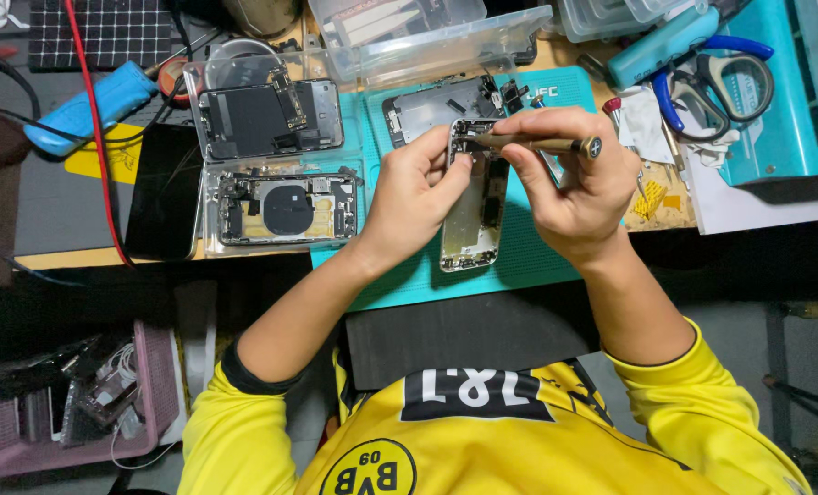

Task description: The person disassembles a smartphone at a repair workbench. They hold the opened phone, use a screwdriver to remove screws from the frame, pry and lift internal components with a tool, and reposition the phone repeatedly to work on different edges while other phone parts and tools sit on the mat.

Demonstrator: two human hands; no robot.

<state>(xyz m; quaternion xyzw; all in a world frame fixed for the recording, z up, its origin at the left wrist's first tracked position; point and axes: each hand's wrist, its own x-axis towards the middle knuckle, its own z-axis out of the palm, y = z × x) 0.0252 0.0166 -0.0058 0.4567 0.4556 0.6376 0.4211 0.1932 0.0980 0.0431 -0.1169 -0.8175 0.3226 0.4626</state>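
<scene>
- Head view: left hand (409, 197) pinches the edge of an opened phone frame (475, 215).
- Frame lies on the teal mat (528, 257), long axis running toward and away from the person.
- Right hand (574, 183) closes its grip on a screwdriver (533, 144), which lies crosswise with its tip pointing left at the frame's far end.

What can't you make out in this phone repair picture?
Head view only:
- What the screwdriver tip touches: too small to tell.
- Top of the phone frame: covered by the left hand and right hand.
- The clear boxes: cut off by the top edge.
- Contents of the pink basket: dim and blurred.
</scene>
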